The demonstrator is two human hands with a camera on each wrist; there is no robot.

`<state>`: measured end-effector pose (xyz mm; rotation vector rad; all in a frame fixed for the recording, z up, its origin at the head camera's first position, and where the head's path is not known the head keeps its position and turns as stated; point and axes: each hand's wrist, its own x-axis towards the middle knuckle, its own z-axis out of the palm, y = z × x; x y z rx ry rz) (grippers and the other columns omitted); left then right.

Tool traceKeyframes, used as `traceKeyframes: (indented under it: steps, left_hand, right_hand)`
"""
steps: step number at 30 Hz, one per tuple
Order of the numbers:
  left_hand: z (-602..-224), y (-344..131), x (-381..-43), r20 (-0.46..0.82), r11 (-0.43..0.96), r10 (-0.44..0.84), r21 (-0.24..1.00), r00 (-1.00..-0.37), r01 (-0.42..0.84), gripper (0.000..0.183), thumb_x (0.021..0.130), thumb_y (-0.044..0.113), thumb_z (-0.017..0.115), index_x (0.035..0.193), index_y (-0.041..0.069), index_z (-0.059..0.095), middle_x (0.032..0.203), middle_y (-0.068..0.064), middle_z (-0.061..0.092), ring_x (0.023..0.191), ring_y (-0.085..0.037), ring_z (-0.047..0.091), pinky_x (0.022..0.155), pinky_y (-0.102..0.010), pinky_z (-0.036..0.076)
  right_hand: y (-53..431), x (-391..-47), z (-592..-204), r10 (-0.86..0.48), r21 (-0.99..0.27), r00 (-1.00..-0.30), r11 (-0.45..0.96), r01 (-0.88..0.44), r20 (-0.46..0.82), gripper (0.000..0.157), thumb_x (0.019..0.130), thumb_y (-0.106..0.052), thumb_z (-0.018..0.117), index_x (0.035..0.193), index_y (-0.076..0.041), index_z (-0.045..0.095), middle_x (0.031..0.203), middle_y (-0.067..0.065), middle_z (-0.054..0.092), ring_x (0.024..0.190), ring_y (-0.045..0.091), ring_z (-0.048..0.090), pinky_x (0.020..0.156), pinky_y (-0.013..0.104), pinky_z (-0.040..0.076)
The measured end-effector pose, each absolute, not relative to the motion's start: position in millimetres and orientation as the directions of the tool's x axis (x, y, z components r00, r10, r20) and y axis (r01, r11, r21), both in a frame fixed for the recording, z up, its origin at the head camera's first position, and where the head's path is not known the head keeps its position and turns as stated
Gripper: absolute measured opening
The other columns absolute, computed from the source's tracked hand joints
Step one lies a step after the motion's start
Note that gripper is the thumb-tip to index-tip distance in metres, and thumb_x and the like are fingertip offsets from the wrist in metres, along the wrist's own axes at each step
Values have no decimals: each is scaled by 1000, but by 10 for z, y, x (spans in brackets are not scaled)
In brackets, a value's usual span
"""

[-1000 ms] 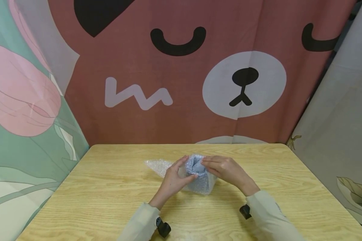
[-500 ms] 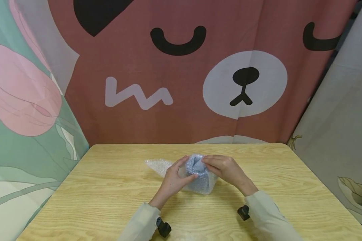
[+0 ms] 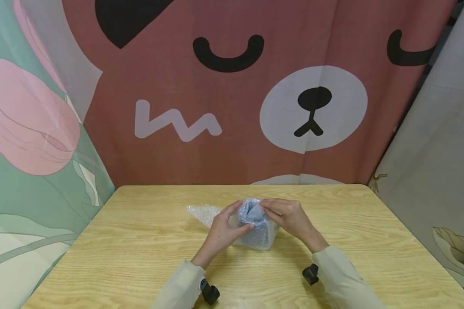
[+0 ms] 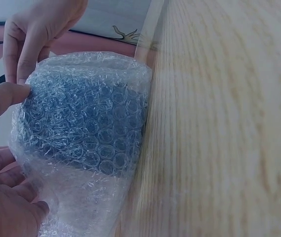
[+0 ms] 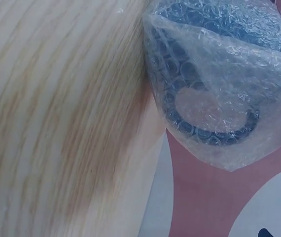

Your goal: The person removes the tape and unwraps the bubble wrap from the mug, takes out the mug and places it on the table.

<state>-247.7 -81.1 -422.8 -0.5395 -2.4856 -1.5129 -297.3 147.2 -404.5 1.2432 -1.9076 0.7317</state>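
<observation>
A blue mug (image 3: 260,237) stands on the table, wrapped in clear bubble wrap; its body shows through the layers in the left wrist view. Its curved handle (image 5: 224,136) is visible through the wrap in the right wrist view. My left hand (image 3: 220,231) holds the wrapped mug from the left, thumb at the near side of the rim and fingers at the far side. At the rim's right side, the fingers of my right hand (image 3: 294,218) pinch the bubble wrap bunched into the mug's opening. A pointed tail of bubble wrap (image 3: 202,212) lies out to the left.
The wood-grain table (image 3: 139,244) reaches back to a hanging cloth (image 3: 170,159) printed with a bear's face. Patterned cloths also hang at the left and right sides. Each sleeve carries a small black wrist camera (image 3: 209,292).
My right wrist and forearm have shifted slightly to the left, with the fingers staying at the rim. The left hand and the wrapped mug hold their place.
</observation>
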Motion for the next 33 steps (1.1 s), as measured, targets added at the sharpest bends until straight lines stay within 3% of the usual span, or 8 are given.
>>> traceKeyframes:
  steps: [7, 14, 21, 33]
  left_hand:
    - [-4236, -811, -2476, 323, 419, 211, 823, -923, 384, 74, 83, 42, 76, 145, 13, 46, 146, -8, 44, 134, -30, 39, 103, -55, 36]
    - [-4232, -806, -2479, 323, 417, 213, 824, -922, 384, 73, 84, 40, 76, 145, 14, 47, 145, -9, 46, 132, -30, 41, 102, -56, 37]
    - [-4228, -806, -2484, 325, 426, 205, 819, -923, 383, 70, 83, 36, 78, 143, 15, 49, 144, -7, 47, 133, -28, 40, 104, -53, 36]
    - [-4232, -812, -2482, 333, 416, 208, 821, -919, 392, 68, 83, 37, 77, 142, 17, 50, 144, -5, 48, 132, -28, 41, 103, -54, 37]
  right_hand:
    - [1459, -2971, -4063, -436, -125, -296, 379, -917, 850, 26, 74, 5, 78, 98, -1, 76, 95, 10, 73, 83, 24, 71, 67, 28, 57]
    - [1462, -2973, -4081, -351, -262, -401, 381, -886, 846, 21, 76, 3, 78, 96, -3, 77, 94, 7, 73, 82, 22, 71, 68, 22, 55]
    - [1449, -2983, -4092, -305, -348, -454, 344, -872, 837, 19, 79, 7, 75, 96, -2, 77, 94, 9, 73, 82, 25, 71, 65, 20, 55]
    - [1405, -2947, -4077, -195, -464, -566, 396, -792, 801, 16, 82, 1, 75, 98, -1, 77, 93, 9, 73, 77, 18, 71, 60, 21, 55]
